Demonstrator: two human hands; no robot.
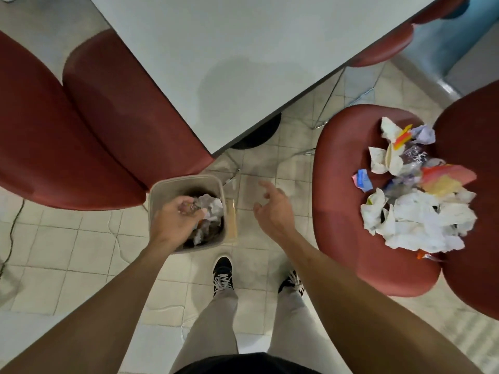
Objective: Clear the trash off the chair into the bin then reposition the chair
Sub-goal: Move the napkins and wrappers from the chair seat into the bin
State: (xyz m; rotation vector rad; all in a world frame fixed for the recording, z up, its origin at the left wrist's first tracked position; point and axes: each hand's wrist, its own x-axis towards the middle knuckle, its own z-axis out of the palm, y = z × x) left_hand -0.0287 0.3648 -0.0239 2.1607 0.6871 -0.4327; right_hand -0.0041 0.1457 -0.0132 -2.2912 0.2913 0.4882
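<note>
A red chair (351,211) stands on the right with a heap of trash (421,195) on its seat: crumpled white paper, coloured wrappers and clear plastic. On the floor to the left sits a small beige bin (186,184) with crumpled paper inside. My left hand (178,220) hovers over the bin's opening, fingers curled around a clear crumpled piece of plastic. My right hand (272,209) hangs open in the air between the bin and the chair, holding nothing.
A pale table (243,49) fills the upper middle, its corner above the bin. Two more red chairs (81,130) stand at the left. My feet in black shoes (222,273) are on the tiled floor just behind the bin. A cable runs along the far left.
</note>
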